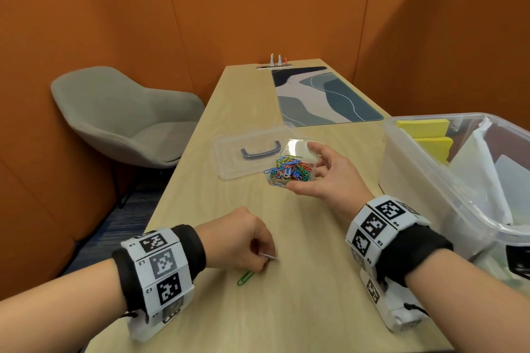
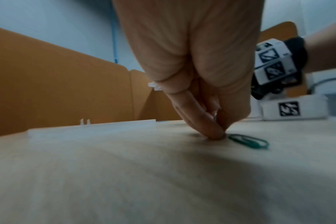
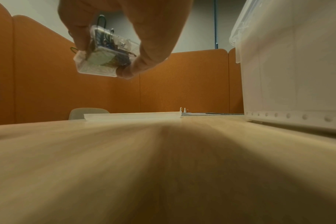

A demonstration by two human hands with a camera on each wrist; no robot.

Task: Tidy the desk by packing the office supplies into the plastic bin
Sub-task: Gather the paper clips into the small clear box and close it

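From the head view, your left hand [image 1: 243,241] is curled low on the tabletop [image 1: 301,309], pinching a pale clip [image 1: 269,257], with a green clip [image 1: 245,278] lying just beside the fingertips. Your right hand [image 1: 324,175] grips a small clear box [image 1: 298,160] heaped with coloured clips, held tilted above the tabletop, near the lid [image 1: 252,152]. The bin [image 1: 407,152] stands at your right, already holding yellow pads.

From the left wrist, your fingertips [image 2: 215,133] press the wood right next to the green clip [image 2: 248,141]; thin and flat, it may slide away rather than lift.

From the right wrist, the box [image 3: 104,56] hangs between thumb and fingers with its contents loose. Tilt it further and clips will likely spill.
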